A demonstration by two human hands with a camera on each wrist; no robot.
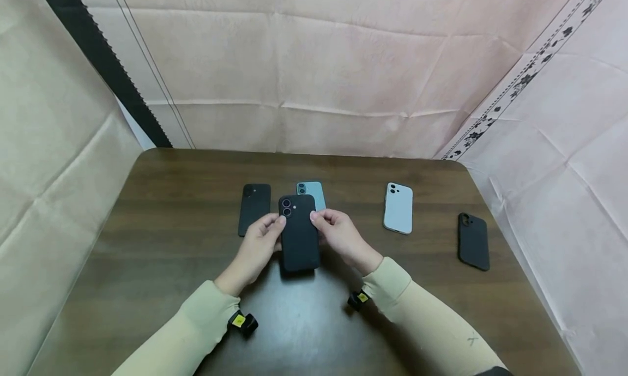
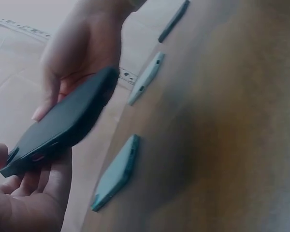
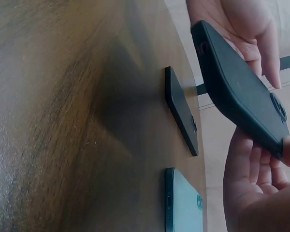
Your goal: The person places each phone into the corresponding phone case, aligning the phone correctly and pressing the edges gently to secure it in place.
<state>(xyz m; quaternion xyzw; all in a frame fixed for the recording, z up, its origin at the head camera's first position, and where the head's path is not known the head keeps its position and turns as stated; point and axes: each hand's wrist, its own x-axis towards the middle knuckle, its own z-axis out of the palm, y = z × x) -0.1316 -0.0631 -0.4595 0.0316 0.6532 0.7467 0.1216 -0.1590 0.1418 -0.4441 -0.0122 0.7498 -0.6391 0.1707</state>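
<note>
A black phone in a black case is held up above the table, its back and two camera lenses facing me. My left hand pinches its left edge, thumb on the back near the lenses. On the opposite edge, my right hand grips with its thumb against the upper side and its fingers behind. Both wrist views show fingers curled underneath. Behind the held phone lies a light blue phone, partly covered by it in the head view. Left of that rests another black phone.
On the brown wooden table, a pale blue-white phone lies to the right. Farther right is a black phone or case; I cannot tell which. Cream cloth hangs behind the table and at both sides.
</note>
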